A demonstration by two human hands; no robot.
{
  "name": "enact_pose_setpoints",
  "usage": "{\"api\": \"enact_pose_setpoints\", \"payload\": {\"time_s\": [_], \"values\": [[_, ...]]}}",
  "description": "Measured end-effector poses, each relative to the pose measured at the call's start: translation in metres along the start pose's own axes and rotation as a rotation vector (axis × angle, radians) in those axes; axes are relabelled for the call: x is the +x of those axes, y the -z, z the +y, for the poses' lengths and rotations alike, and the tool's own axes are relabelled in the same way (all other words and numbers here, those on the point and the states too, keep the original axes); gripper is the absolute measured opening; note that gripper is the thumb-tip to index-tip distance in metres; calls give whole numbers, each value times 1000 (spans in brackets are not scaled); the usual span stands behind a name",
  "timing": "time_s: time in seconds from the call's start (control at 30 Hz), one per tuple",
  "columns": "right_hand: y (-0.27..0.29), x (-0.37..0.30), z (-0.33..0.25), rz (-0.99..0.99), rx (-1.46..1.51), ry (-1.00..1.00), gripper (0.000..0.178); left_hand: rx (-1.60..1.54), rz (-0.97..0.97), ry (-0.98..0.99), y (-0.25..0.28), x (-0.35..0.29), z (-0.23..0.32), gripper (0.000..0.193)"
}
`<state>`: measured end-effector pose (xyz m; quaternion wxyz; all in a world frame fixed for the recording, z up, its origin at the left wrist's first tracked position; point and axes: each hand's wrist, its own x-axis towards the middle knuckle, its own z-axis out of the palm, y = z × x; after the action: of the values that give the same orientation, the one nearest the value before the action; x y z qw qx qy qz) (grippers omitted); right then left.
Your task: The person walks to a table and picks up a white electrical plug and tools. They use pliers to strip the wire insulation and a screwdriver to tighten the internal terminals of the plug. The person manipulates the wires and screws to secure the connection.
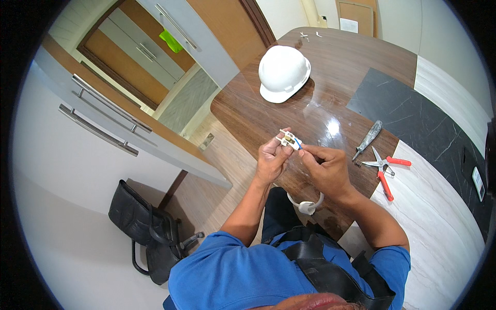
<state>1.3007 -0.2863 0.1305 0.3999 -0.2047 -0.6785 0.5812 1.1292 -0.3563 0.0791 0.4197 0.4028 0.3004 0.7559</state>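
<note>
My left hand (272, 161) is closed round a small white plastic electrical fitting (287, 139) with brass-coloured metal inside, held above the near left edge of the wooden table. Against the fitting's right side, the thumb and fingers of my right hand (326, 168) pinch a short blue wire (299, 146). Whether the wire's end sits inside the fitting is too small to tell. Below my right hand, at the table's near edge, lies a curved white cable with a rounded white piece (307, 207).
A white hard hat (283, 72) rests on the brown table (330, 57). To the right lie a screwdriver (369, 138), red-handled pliers (384, 168) with spread jaws, and a phone-like device (478, 184). White scraps (304, 35) lie at the far end. A black chair (150, 227) stands left.
</note>
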Motion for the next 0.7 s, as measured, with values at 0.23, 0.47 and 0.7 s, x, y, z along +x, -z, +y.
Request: {"api": "enact_pose_setpoints", "payload": {"time_s": [0.23,0.47,0.7], "values": [[1,4,4,-1,25,36,22,27,-9,-7,3,0,1,51],[5,5,-4,-26,39,-83,22,8,25,-11,-5,3,3,50],[9,7,-1,-89,34,-22,22,49,-27,-4,4,2,7,51]]}}
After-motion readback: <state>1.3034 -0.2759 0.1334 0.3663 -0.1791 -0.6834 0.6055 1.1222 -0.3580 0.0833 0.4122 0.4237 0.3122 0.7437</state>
